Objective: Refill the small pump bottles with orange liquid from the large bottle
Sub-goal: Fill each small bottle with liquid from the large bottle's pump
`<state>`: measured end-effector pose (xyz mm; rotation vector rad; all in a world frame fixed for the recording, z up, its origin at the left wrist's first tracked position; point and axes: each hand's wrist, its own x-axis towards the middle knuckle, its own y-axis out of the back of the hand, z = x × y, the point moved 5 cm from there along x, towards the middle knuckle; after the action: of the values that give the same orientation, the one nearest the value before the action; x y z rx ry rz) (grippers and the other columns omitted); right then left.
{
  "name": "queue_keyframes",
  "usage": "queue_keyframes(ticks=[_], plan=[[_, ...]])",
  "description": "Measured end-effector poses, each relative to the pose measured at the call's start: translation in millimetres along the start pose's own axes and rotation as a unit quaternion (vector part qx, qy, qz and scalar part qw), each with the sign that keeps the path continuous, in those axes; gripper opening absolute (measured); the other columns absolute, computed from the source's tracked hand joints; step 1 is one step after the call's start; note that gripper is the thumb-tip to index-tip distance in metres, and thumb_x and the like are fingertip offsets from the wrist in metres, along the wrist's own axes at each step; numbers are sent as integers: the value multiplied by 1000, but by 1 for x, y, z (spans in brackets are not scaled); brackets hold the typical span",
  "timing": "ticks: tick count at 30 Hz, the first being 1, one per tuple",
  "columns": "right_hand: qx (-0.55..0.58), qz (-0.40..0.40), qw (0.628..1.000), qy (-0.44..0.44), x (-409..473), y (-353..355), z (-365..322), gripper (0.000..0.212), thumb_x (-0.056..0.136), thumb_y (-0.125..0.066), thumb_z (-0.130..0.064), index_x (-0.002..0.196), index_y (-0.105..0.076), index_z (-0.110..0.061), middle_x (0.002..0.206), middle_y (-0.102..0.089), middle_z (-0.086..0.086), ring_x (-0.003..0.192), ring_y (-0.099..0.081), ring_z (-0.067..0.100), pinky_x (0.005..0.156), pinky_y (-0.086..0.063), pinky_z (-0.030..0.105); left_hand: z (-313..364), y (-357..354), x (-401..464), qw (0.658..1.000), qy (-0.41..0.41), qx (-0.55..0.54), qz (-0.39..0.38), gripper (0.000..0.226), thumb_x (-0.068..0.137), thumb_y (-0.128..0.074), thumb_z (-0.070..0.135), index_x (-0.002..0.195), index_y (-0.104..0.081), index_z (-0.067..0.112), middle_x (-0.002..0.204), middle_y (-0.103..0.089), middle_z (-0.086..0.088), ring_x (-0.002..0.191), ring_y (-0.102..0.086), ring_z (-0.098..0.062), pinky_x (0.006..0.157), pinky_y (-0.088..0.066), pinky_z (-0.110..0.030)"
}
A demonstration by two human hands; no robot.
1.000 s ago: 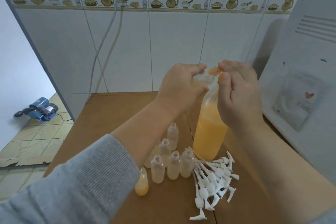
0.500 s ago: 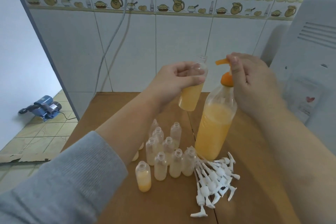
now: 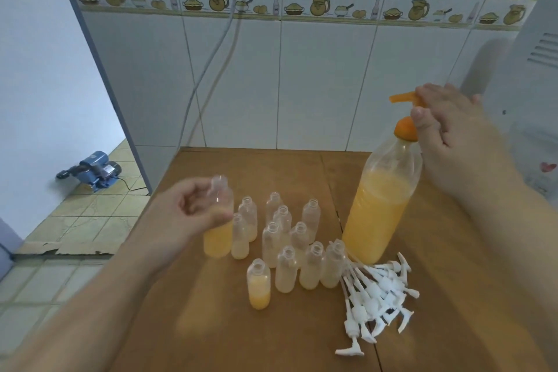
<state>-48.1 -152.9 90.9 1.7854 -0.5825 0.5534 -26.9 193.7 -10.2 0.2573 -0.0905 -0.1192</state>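
The left hand grips a half-filled bottle above the counter's left edge, the right hand holds the pump of the large bottle; next: set down, take an empty.

- The left hand has brought the filled small bottle down, away from the orange pump, beside the other small bottles.

Legible text: none | tile border: painted jugs, pies, bottles; bottle labels too small to read | white appliance: red mark, blurred, unreadable | small bottles: unlabelled
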Motion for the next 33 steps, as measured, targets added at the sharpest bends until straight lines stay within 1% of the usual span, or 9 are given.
queue_keyframes(ticks=[2, 5, 8, 13, 18, 21, 24, 28, 33], plan=[[-13, 3, 1000, -3, 0, -1, -1, 74, 90, -13, -57, 142, -41, -11, 151, -36, 4, 145, -15, 18, 115, 1, 30, -33, 1, -7, 998, 42, 40, 8, 54, 53, -88, 35, 103, -68, 29, 98, -71, 3, 92, -67, -10, 84, -51, -27], [-23, 2, 1000, -5, 0, -3, -2, 71, 92, -15, -53, 142, -40, -11, 152, -34, 4, 146, -12, 19, 115, 1, 31, -72, -5, -11, 994, 92, 47, 33, 41, 65, -83, 5, 97, -67, 26, 89, -69, 2, 79, -65, -13, 70, -48, -15], [-22, 9, 1000, -7, -2, -4, -2, 66, 95, -18, -50, 143, -39, -10, 152, -34, 5, 146, -13, 20, 115, 1, 30, -98, -16, -10, 990, 111, 74, 35, 42, 65, -82, -1, 92, -66, 27, 86, -66, 0, 71, -62, -12, 65, -48, -18], [-20, 12, 1000, 0, -6, -3, -4, 61, 97, -22, -45, 144, -37, -9, 152, -33, 7, 146, -14, 20, 115, 0, 31, -115, -28, -8, 990, 117, 70, 24, 47, 63, -81, -6, 92, -65, 28, 88, -63, 0, 77, -63, -16, 67, -49, -25], [-22, 13, 1000, 3, -5, -3, -6, 61, 97, -22, -46, 144, -36, -10, 152, -32, 5, 146, -13, 19, 114, 1, 28, -119, -41, -5, 994, 84, 76, 2, 52, 65, -79, -5, 102, -62, 27, 98, -65, 6, 78, -63, -3, 62, -47, -14], [-23, 14, 1000, 0, -6, -3, -5, 62, 97, -21, -46, 145, -35, -10, 153, -32, 5, 146, -13, 19, 115, 1, 28, -123, -44, -5, 996, 70, 53, -25, 67, 64, -79, -9, 115, -55, 28, 109, -61, 14, 98, -60, 1, 70, -49, -10], [-25, 15, 1000, 0, -5, -4, -5, 61, 97, -22, -46, 144, -36, -10, 153, -32, 5, 146, -13, 19, 115, 2, 27, -131, -32, -2, 998, 58, 30, 2, 65, 73, -65, -12, 113, -51, 38, 118, -57, 17, 112, -53, 1, 83, -48, -18], [-26, 18, 999, 5, -5, -5, -7, 61, 97, -22, -45, 145, -35, -9, 153, -32, 5, 146, -12, 19, 115, 2, 27, -141, -17, 13, 991, 107, -18, 77, 47, 83, -53, -7, 102, -56, 35, 111, -61, 12, 107, -58, -12, 89, -49, -37], [-34, 16, 999, 3, -6, -5, -7, 61, 97, -21, -45, 145, -34, -11, 153, -31, 5, 146, -12, 17, 115, 3, 27, -148, -33, 45, 988, 144, 30, -46, 54, 70, -78, 13, 118, -57, 28, 112, -63, 10, 102, -61, -14, 89, -52, -40]])
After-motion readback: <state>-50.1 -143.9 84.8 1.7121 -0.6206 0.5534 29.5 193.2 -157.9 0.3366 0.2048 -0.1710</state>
